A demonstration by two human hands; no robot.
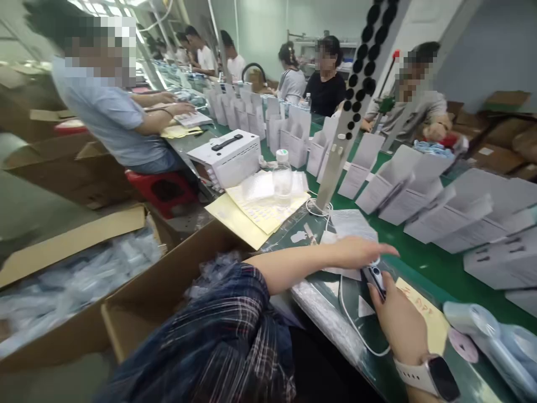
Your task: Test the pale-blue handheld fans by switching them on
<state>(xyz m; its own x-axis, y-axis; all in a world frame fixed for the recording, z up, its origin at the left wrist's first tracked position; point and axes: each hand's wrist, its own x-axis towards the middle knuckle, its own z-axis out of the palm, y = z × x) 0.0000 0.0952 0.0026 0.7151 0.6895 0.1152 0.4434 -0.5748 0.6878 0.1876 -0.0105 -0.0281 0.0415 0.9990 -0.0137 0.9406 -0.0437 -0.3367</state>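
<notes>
My left hand (358, 252) reaches right across the green table (423, 260), palm down and fingers stretched out. It lies just above a small dark and white device (375, 277). My right hand (396, 322), a watch on its wrist, comes up from below and grips that device's lower end with thumb and fingers. A thin white cable (344, 313) loops over the table to the left of the device. White paper (352, 224) lies under and behind my left hand.
Open cardboard boxes (138, 302) of plastic-bagged parts stand at my left. Yellow sheets (247, 215), a clear bottle (282, 178) and a white handled box (229, 157) lie ahead. Rows of white folded cartons (423, 193) fill the right. A yellow note (425, 316) and film roll (482, 330) sit nearby. Several co-workers sit along the line.
</notes>
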